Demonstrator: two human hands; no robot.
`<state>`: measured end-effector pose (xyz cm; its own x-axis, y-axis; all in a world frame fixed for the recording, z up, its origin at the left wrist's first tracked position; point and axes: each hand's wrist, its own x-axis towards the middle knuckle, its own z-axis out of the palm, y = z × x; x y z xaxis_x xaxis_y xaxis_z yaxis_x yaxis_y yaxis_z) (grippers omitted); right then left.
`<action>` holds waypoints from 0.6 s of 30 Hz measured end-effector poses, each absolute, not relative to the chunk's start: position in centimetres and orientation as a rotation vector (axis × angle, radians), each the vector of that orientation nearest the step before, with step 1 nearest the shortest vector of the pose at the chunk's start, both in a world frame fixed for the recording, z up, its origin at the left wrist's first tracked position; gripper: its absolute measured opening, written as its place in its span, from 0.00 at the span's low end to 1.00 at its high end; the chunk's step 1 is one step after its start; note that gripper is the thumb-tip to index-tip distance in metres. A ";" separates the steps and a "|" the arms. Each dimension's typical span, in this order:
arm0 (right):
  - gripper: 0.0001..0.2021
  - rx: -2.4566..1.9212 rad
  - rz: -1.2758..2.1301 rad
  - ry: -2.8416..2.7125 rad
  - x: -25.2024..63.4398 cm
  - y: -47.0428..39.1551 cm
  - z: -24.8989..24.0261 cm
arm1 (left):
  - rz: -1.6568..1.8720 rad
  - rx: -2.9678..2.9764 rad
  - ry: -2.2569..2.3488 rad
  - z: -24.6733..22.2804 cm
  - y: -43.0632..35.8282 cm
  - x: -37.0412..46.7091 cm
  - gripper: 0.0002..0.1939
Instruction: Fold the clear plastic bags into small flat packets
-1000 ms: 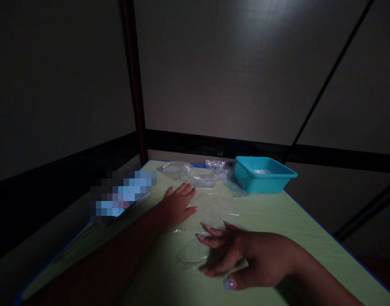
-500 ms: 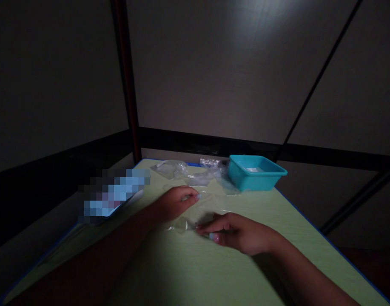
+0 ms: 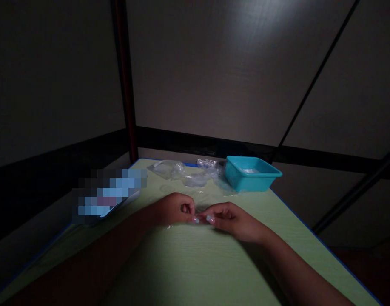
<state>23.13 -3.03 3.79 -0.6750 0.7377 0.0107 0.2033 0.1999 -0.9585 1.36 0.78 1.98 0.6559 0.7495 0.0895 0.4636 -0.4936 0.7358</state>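
Both hands have come together since a second ago: the left hand (image 3: pixel 178 209), then spread flat, is now curled, and the right hand (image 3: pixel 231 219) has moved in from nearer the wearer. Each pinches the near edge of the clear plastic film (image 3: pixel 201 207) between thumb and fingers, the thumb tips almost meeting. This film lies mid-table, partly hidden by the hands, a glint showing below the left wrist. Beyond it sit crumpled clear plastic wrappings (image 3: pixel 199 178), reaching the turquoise basin (image 3: pixel 254 182), which has something whitish inside. Left of the hands lies a pixelated bluish object (image 3: pixel 113 197). All rest on the pale-green, blue-edged table (image 3: pixel 188 267).
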 end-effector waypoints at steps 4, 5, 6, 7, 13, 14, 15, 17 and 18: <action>0.19 -0.958 1.302 -1.974 23.0 -3.0 3.9 | 0.572 2.161 0.983 1.8 1.0 1.4 0.09; 0.18 -1.001 1.232 -2.005 23.1 -3.0 3.9 | 0.596 2.185 0.992 1.8 1.1 1.4 0.09; 0.17 -1.041 1.162 -2.046 23.2 -2.9 3.8 | 0.622 2.212 1.001 1.7 1.1 1.4 0.09; 0.15 -1.076 1.093 -2.093 23.3 -2.8 3.7 | 0.647 2.235 1.011 1.6 1.1 1.5 0.09; 0.09 -1.176 0.745 -2.304 23.8 -2.4 3.0 | 0.735 2.176 1.016 1.4 1.1 1.5 0.11; 0.09 -1.172 0.724 -2.317 23.7 -2.4 3.0 | 0.741 2.164 1.015 1.4 1.1 1.5 0.11; 0.10 -1.165 0.714 -2.325 23.7 -2.4 3.0 | 0.742 2.154 1.017 1.4 1.0 1.5 0.12; 0.11 -1.151 0.717 -2.333 23.7 -2.4 3.1 | 0.730 2.143 1.026 1.5 1.0 1.5 0.12; 0.11 -1.148 0.723 -2.335 23.7 -2.4 3.1 | 0.727 2.145 1.035 1.5 1.0 1.5 0.12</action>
